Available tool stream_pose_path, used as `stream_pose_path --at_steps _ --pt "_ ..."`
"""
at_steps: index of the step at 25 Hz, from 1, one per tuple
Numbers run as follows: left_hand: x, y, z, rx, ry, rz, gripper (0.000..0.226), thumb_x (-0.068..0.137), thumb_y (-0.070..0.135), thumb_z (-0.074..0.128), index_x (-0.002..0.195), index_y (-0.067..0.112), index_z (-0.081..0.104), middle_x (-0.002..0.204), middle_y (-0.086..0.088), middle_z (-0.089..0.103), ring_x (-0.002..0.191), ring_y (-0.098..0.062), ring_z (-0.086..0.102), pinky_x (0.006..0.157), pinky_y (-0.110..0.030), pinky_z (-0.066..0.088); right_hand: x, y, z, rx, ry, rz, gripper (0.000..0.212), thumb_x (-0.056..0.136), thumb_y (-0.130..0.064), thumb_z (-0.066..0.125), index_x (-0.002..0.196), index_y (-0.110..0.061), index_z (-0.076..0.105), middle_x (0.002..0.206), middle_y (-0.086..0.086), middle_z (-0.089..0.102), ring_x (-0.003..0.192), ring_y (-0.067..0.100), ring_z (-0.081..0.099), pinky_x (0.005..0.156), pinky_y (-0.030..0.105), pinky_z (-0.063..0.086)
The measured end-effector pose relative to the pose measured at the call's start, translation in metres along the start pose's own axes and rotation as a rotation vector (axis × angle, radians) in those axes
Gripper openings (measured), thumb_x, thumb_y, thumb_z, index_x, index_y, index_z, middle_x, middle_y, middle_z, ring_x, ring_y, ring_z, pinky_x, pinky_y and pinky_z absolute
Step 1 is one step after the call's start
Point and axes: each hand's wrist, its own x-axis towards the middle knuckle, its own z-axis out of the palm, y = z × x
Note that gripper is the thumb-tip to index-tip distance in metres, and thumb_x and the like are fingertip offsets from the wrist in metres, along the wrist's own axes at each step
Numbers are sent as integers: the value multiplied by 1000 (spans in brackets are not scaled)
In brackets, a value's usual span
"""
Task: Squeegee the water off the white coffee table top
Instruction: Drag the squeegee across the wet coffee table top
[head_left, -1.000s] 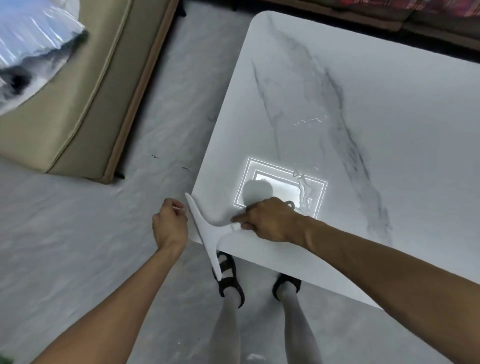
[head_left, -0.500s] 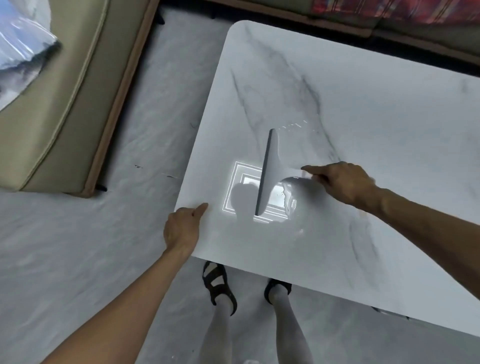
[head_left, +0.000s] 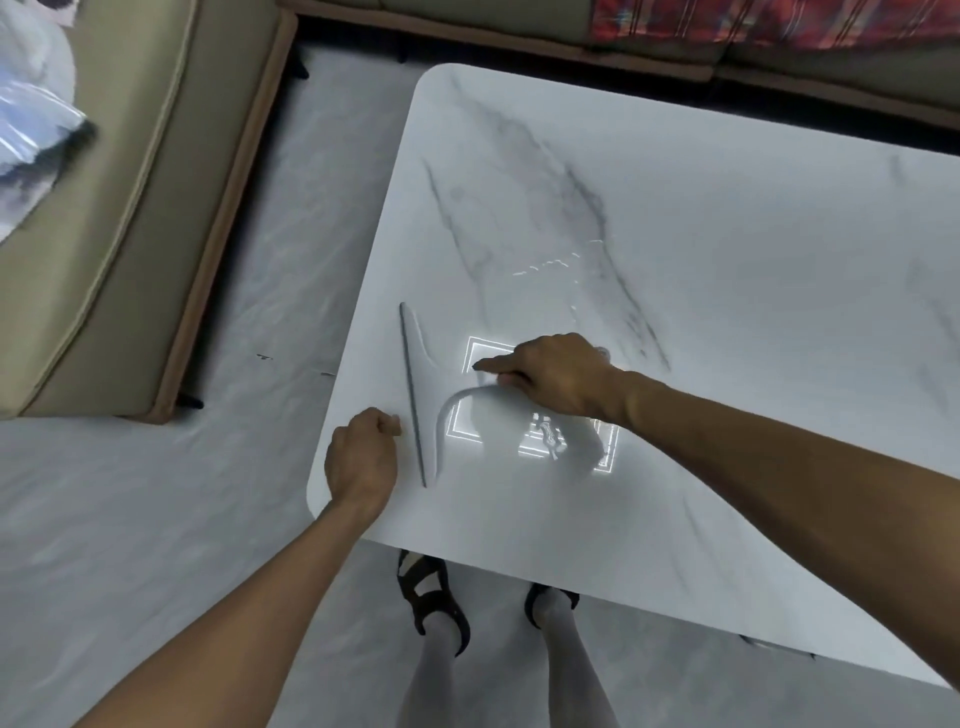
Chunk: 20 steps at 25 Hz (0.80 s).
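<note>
The white marble-veined coffee table top (head_left: 701, 218) fills the right of the head view. A white squeegee (head_left: 423, 400) lies blade-down near the table's left edge, its dark blade running front to back. My right hand (head_left: 556, 379) is shut on the squeegee's handle, just right of the blade. My left hand (head_left: 363, 457) rests with curled fingers on the table's front-left corner, beside the blade's near end and holding nothing. Water streaks (head_left: 550, 265) glint farther back, and a small puddle (head_left: 545, 434) shines in the bright ceiling-light reflection under my right forearm.
A beige sofa seat (head_left: 119, 218) with a plastic bag (head_left: 31, 119) stands on the left across a strip of grey floor (head_left: 270, 291). Another sofa with a red plaid cloth (head_left: 779, 21) runs along the back. My sandalled feet (head_left: 436, 597) stand at the table's front edge.
My right hand has dragged the squeegee from mid-table leftward, close to the left edge. My left hand stays on the front-left corner. The camera view has shifted slightly.
</note>
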Motion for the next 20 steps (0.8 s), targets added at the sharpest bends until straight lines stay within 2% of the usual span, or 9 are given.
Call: stream_pose_path --at_steps 2,4,6,8,9,11,14,16,20 --pt "5 0 -6 89 65 -23 43 102 31 36 69 14 57 74 -1 58 71 -18 47 65 -30 36 28 -17 4 -33 -24 -82 39 100 -35 36 134 -51 45 110 -3 67 100 25 61 65 29 26" --pt "9 2 -10 136 98 -42 58 101 47 35 57 13 51 65 -5 57 67 -23 50 62 -31 34 46 -23 4 -42 -38 -128 40 100 -31 38 135 -47 46 110 0 67 98 26 61 66 29 26" --pt "14 6 -10 142 103 -40 57 99 46 41 57 11 54 63 -4 59 67 -26 56 55 -29 35 56 -14 -4 -8 -36 -111 39 100 -32 37 136 -46 46 115 2 66 102 28 60 69 31 32" --pt "17 16 -3 133 59 4 27 95 25 48 78 11 64 80 -2 64 82 -27 61 59 -30 44 53 12 -16 23 -15 -18 39 100 -36 36 136 -48 44 122 4 64 108 30 58 79 36 43" --pt "17 23 2 140 13 32 16 90 19 53 99 11 65 99 -2 64 97 -27 60 73 -34 50 46 31 -22 30 -2 47 39 99 -38 35 136 -49 43 123 4 64 109 31 58 84 39 46" --pt "13 39 19 200 -103 131 44 84 15 62 126 11 51 126 -8 52 121 -30 49 99 -39 45 14 73 -32 51 35 195 40 98 -38 34 135 -51 43 122 4 65 108 32 59 87 40 48" --pt "5 64 50 381 -230 234 74 85 16 61 147 11 22 152 -20 18 144 -42 15 119 -44 21 -56 123 -36 93 88 405 40 99 -35 31 135 -49 45 120 0 67 102 31 61 77 35 46" --pt "4 81 65 427 -293 240 86 88 15 56 154 11 1 159 -23 -5 147 -46 -5 122 -48 6 -99 136 -37 59 102 492 39 100 -37 31 134 -48 46 120 -4 67 103 29 62 73 32 43" --pt "21 120 80 515 -267 272 84 93 16 48 154 9 -11 157 -29 -17 143 -54 -12 121 -52 1 -101 160 -64 125 259 564 37 100 -38 33 133 -43 48 110 2 70 99 33 61 79 38 48"
